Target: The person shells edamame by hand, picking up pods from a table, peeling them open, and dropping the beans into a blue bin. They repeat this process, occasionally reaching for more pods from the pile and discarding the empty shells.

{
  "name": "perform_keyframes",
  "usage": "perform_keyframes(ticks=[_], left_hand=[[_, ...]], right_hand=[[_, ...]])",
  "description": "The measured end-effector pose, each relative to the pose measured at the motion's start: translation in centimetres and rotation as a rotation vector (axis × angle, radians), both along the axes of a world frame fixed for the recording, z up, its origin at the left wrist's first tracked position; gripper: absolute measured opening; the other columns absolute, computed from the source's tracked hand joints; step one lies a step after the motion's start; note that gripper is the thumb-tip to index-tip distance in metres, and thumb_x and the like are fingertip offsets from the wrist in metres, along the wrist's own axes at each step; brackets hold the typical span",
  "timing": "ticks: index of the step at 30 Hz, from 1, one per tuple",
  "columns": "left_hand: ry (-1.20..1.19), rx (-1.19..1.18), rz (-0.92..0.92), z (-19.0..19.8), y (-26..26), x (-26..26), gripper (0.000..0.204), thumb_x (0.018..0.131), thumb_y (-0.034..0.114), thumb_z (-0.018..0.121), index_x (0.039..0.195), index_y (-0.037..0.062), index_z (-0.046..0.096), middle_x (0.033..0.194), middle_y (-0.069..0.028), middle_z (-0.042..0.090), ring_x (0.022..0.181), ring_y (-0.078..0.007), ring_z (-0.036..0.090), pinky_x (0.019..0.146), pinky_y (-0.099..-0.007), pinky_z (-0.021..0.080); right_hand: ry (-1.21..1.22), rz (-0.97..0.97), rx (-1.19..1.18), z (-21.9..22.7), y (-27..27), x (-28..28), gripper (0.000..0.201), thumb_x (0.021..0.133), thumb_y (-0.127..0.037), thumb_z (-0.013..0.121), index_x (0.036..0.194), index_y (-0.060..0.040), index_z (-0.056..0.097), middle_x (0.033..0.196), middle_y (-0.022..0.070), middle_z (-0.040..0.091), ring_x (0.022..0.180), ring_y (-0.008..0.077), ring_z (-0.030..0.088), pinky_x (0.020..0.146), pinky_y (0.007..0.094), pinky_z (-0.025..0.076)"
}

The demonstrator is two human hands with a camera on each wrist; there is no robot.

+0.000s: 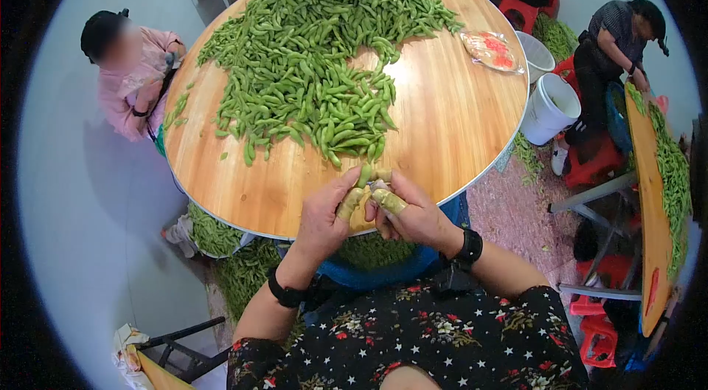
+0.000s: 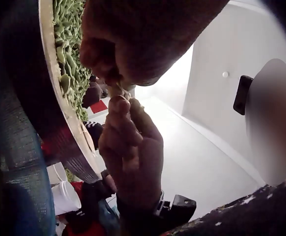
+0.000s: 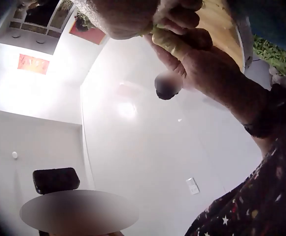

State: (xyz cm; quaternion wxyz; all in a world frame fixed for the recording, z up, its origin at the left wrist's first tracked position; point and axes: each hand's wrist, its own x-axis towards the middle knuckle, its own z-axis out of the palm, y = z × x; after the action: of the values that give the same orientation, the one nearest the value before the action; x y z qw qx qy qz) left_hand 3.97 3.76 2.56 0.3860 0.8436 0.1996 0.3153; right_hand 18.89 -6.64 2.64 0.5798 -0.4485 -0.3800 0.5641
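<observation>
Just over the near table edge, both hands meet at a green edamame pod [image 1: 364, 176]. My left hand [image 1: 322, 214] pinches it between thumb and forefinger. From the other side my right hand [image 1: 419, 219] has curled fingers and thumb at the pod's near end, partly hiding it. Yellowish covers [image 1: 389, 202] sit on the thumbs and a right fingertip. Beyond the hands, a large heap of edamame pods [image 1: 317, 58] spreads over the round wooden table [image 1: 450, 132]. In the left wrist view the right hand [image 2: 133, 142] shows with bent fingers close against the left.
Under the table edge stands a blue tub [image 1: 354, 275] with greenery inside. A flat clear packet [image 1: 490, 50] lies at the table's right. White buckets [image 1: 552, 106] stand beside it. One person [image 1: 133, 80] sits at left; another [image 1: 619, 39] works at a second table [image 1: 645, 220].
</observation>
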Motion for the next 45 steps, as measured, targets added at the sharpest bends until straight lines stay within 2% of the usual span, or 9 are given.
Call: perform_keyframes(ticks=[11,14,16,21,23,26,34,39,45], left_hand=[[0.267,0.518,-0.011,2.3,-3.5,-1.6,0.044,0.085,-0.002,0.052,0.129,0.0008,0.051,0.081,-0.0175,0.058,0.064,-0.0314,0.057,0.063,-0.0329,0.047],[-0.022,0.264,-0.108,0.5,-3.8,-2.0,0.043,0.089,0.003,0.053,0.132,0.0028,0.049,0.075,-0.0096,0.055,0.055,-0.0193,0.05,0.053,-0.0262,0.041],[-0.079,-0.966,-0.062,-0.5,-4.2,-2.3,0.041,0.094,0.011,0.052,0.134,0.0048,0.048,0.075,-0.0009,0.053,0.053,-0.0076,0.043,0.049,-0.0201,0.032],[-0.321,-1.458,-0.242,-2.6,-4.0,-3.1,0.039,0.095,0.014,0.053,0.132,0.0037,0.049,0.077,0.0011,0.055,0.059,-0.0042,0.045,0.051,-0.0184,0.035],[0.111,-0.301,0.001,-2.2,-4.3,-3.2,0.04,0.087,0.007,0.06,0.126,0.0007,0.053,0.076,-0.0045,0.059,0.06,-0.013,0.055,0.051,-0.0253,0.044],[0.065,0.432,0.041,-1.3,-4.2,-2.7,0.033,0.082,0.003,0.063,0.115,-0.0004,0.059,0.081,-0.0119,0.065,0.067,-0.0252,0.064,0.058,-0.0312,0.051],[-0.035,0.332,0.204,-1.9,-5.2,-0.4,0.027,0.078,0.013,0.067,0.1,0.0013,0.057,0.076,-0.0153,0.061,0.065,-0.033,0.061,0.057,-0.0375,0.048],[0.005,-0.256,0.236,-1.9,-4.5,-0.1,0.017,0.086,0.008,0.051,0.1,0.0002,0.055,0.075,-0.0187,0.06,0.066,-0.0372,0.06,0.058,-0.038,0.047],[0.078,0.132,0.21,-2.3,-4.0,-0.7,0.015,0.086,0.01,0.051,0.098,0.0017,0.056,0.074,-0.0198,0.059,0.069,-0.0397,0.059,0.058,-0.04,0.046]], right_hand=[[-0.084,0.114,0.048,0.8,-2.1,0.6,0.017,0.098,-0.022,0.041,0.108,-0.0076,0.045,0.071,0.0014,0.054,0.046,0.0078,0.046,0.04,0.0215,0.036],[0.28,0.219,-0.11,0.0,-2.3,0.2,0.015,0.098,-0.02,0.041,0.108,-0.009,0.046,0.07,0.0018,0.054,0.042,0.0076,0.044,0.036,0.0205,0.034],[0.548,0.231,-0.204,-1.1,-1.9,0.2,0.015,0.098,-0.019,0.041,0.109,-0.0096,0.046,0.07,0.0023,0.055,0.041,0.0076,0.044,0.034,0.0199,0.033],[0.658,0.29,-0.289,-2.4,-2.3,0.0,0.018,0.099,-0.021,0.04,0.111,-0.0088,0.045,0.07,0.0038,0.056,0.042,0.0095,0.048,0.035,0.0204,0.04],[0.515,0.25,-0.298,-2.0,-2.4,0.0,0.018,0.099,-0.021,0.039,0.111,-0.0082,0.044,0.071,0.0039,0.056,0.043,0.0108,0.05,0.036,0.0216,0.041],[0.284,0.18,-0.307,0.3,-2.6,-0.7,0.018,0.1,-0.021,0.038,0.109,-0.007,0.045,0.071,0.004,0.056,0.046,0.0129,0.054,0.038,0.0235,0.044],[0.181,0.105,-0.208,0.3,-2.3,-1.5,0.015,0.1,-0.02,0.039,0.102,-0.0068,0.045,0.068,0.0029,0.054,0.045,0.0114,0.053,0.038,0.0237,0.041],[-0.074,-0.029,-0.055,-1.4,-2.0,-1.7,0.013,0.097,-0.018,0.042,0.097,-0.0056,0.047,0.067,0.0023,0.055,0.044,0.0093,0.05,0.037,0.0233,0.038],[-0.804,-0.133,0.197,-1.2,-2.1,0.6,0.021,0.087,-0.018,0.057,0.098,-0.0018,0.048,0.067,0.0113,0.053,0.058,0.0263,0.055,0.054,0.0346,0.045]])
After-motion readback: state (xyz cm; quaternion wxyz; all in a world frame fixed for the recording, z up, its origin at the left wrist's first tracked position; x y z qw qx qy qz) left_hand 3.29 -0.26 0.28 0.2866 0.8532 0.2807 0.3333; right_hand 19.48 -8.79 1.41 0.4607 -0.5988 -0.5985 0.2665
